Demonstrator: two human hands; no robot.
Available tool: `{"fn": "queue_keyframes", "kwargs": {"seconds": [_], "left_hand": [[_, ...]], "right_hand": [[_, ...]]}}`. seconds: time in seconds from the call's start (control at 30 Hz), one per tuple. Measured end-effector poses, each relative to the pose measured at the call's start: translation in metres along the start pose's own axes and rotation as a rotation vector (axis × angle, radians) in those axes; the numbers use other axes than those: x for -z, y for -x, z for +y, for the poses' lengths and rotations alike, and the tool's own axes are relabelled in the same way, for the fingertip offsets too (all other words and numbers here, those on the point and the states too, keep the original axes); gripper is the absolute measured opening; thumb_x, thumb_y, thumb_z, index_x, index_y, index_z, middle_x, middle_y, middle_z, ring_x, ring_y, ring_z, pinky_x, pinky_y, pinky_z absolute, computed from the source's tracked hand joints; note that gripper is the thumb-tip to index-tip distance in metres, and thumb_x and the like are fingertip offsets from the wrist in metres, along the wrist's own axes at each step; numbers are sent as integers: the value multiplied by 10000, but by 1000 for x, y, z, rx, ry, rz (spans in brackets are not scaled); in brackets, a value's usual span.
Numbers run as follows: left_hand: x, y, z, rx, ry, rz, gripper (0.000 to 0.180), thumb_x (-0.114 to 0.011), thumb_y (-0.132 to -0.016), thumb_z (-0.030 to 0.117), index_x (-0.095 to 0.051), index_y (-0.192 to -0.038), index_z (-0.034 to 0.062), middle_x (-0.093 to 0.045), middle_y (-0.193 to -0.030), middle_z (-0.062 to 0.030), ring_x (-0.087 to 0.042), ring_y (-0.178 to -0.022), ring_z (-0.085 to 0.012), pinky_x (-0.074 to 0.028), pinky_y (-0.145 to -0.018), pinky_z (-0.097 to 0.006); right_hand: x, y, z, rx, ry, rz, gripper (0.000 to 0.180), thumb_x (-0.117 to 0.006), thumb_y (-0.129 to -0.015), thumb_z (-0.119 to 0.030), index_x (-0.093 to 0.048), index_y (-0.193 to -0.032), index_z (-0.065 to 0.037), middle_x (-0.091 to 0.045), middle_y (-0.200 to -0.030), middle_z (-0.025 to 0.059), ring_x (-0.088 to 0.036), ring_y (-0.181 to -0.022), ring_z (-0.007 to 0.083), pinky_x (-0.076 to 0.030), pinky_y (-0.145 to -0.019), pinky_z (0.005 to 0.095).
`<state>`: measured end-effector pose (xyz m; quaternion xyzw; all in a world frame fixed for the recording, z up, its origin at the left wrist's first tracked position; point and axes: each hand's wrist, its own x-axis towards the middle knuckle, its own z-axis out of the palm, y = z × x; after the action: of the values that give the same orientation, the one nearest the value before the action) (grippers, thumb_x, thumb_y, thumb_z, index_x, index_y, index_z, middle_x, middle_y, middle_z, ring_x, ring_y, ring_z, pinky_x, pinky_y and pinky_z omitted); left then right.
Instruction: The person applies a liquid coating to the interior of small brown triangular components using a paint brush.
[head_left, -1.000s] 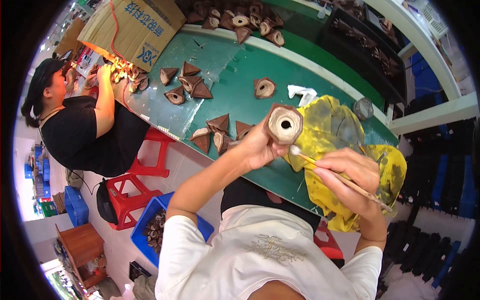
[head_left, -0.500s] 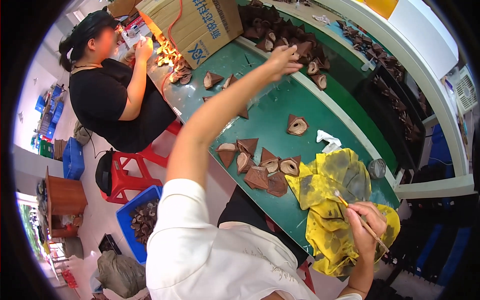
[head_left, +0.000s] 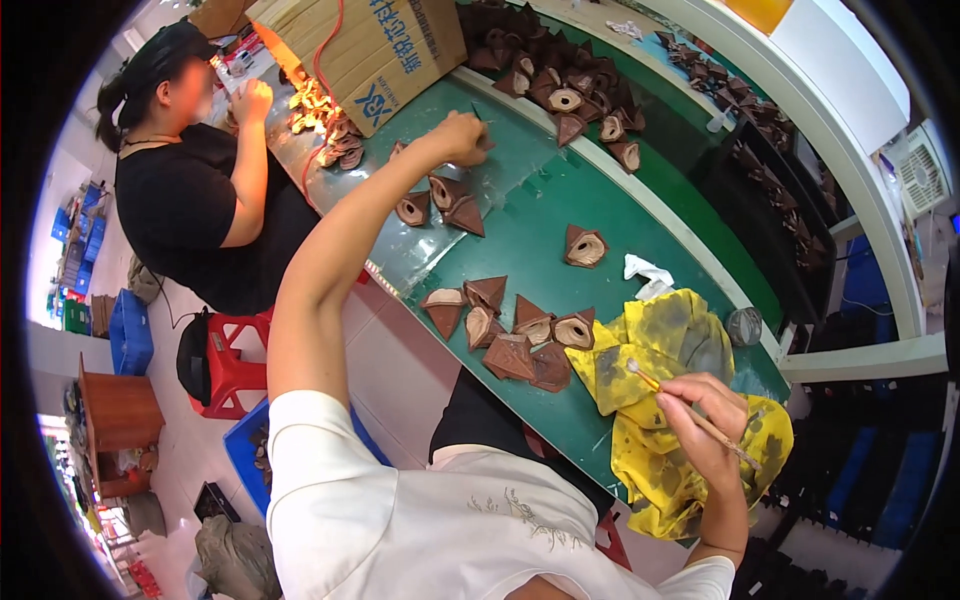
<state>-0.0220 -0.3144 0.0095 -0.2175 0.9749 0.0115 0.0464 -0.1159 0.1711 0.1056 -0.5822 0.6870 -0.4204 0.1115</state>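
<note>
My right hand (head_left: 708, 415) is closed around a thin paintbrush (head_left: 648, 377) with a pale tip, held over a yellow cloth (head_left: 690, 335) stained with grey and black. Reaching across the green table (head_left: 520, 235), my left hand (head_left: 463, 139) has its fingers curled downward beside the cardboard box. Whatever those fingers hold is hidden. Several brown pointed pieces with pale hollow openings (head_left: 447, 192) lie below my left forearm and hand. Another group of such pieces (head_left: 510, 355) sits near the table's front edge, and a lone brown piece (head_left: 584, 246) rests farther right.
A cardboard box (head_left: 365, 60) stands at the table's far left, with brown pieces lit orange beside it. Many more pieces (head_left: 560, 75) are heaped on the green belt (head_left: 660, 185) behind a pale rail. White tissue (head_left: 648, 272) and a small jar (head_left: 743, 326) lie right. A co-worker (head_left: 190, 190) sits left.
My left hand has moved left, from the heap beyond the rail back over the table, and its fingers have curled in. My right hand and the brush have shifted slightly left.
</note>
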Motion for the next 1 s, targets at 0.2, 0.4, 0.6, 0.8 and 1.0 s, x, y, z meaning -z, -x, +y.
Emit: {"fn": "queue_keyframes", "kwargs": {"seconds": [0.2,0.4,0.6,0.8,1.0], "left_hand": [[11,66,131,-52,2356,-230,352,-531,-1021,323,-551,-1246,54,-597,-1249,-110,-628,-1079,-212,-565,-878,-341],[-3,140,244,-46,2896,-307,435,-478,-1026,404,-513,-1327,92,-555,-1349,-111,-552,-1228,-263,-512,-1014,-434],[1,162,281,121,2852,-331,518,-493,-983,473,-516,-1331,91,-560,-1337,-88,-550,-1232,-227,-465,-1102,-405],[14,173,291,184,2725,-271,515,-506,-982,484,-521,-1314,90,-574,-1313,-68,-567,-1208,-195,-495,-1048,-378],[11,173,289,151,2715,-294,529,-506,-979,500,-523,-1310,88,-589,-1289,-63,-585,-1174,-180,-502,-1030,-368]], "right_hand": [[4,-5,3,10,76,172,174,-759,-764,58,-698,-923,24,-701,-850,134,-692,-736,209,-531,-635,280],[2,-19,-25,187,181,254,194,-781,-750,46,-701,-925,17,-696,-850,138,-705,-719,239,-544,-603,298],[-6,-14,-23,293,207,296,240,-794,-715,43,-701,-935,44,-701,-854,152,-710,-716,257,-568,-625,314],[-12,-14,-25,296,206,296,231,-788,-721,41,-699,-934,47,-701,-850,157,-711,-721,265,-568,-632,327],[-9,-8,-28,255,66,160,193,-764,-743,41,-701,-925,47,-700,-849,165,-710,-736,270,-562,-631,329]]}}
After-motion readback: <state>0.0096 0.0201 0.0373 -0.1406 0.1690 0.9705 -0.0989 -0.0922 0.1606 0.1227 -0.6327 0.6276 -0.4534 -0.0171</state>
